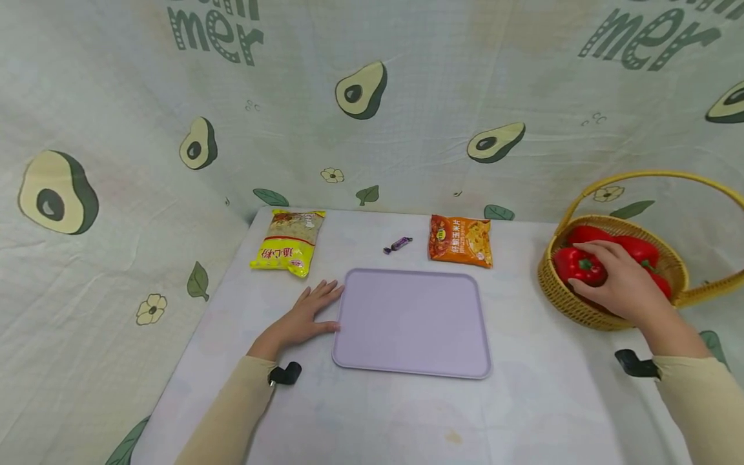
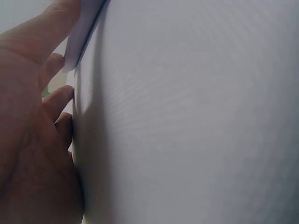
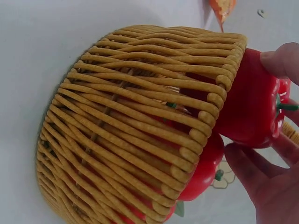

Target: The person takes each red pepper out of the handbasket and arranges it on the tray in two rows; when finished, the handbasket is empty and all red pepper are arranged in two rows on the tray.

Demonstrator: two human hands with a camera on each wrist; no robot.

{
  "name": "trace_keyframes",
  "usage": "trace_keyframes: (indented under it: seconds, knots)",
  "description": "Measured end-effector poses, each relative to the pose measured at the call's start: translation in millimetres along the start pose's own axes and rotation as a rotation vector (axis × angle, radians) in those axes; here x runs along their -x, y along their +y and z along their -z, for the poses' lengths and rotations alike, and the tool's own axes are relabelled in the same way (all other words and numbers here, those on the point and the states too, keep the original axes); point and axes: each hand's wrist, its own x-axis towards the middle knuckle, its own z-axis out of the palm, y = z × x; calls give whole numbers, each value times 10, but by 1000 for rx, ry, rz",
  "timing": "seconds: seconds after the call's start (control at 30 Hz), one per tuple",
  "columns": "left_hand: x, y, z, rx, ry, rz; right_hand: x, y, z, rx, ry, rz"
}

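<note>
My right hand reaches into a yellow woven basket at the right. It grips a red bell pepper with a green stem, thumb on one side and fingertips on the other. In the right wrist view that bell pepper sits at the basket's rim, with more red peppers below it. My left hand lies on the table with fingers spread. Its thumb and fingertips are right at the left edge of a pale purple tray, which has nothing on it.
Behind the tray lie a yellow bag, a small purple wrapped candy and an orange packet. The basket's tall handle arches over the peppers. An avocado-print cloth hangs behind the table.
</note>
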Motion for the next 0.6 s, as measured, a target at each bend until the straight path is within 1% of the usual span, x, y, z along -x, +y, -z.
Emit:
trace_keyframes:
  seconds: [0.1, 0.33, 0.5, 0.6]
  knots:
    - [0, -14, -6, -2, 1, -1, -1, -16, 4, -9, -1, -13]
    - [-3, 12, 5, 10, 4, 1, -10, -75, 39, -36, 41, 21]
    - [4, 29, 10, 17, 2, -4, -6, -129, 69, -65, 59, 20]
    - [3, 28, 11, 16, 3, -9, 2, -162, 79, -60, 79, 20]
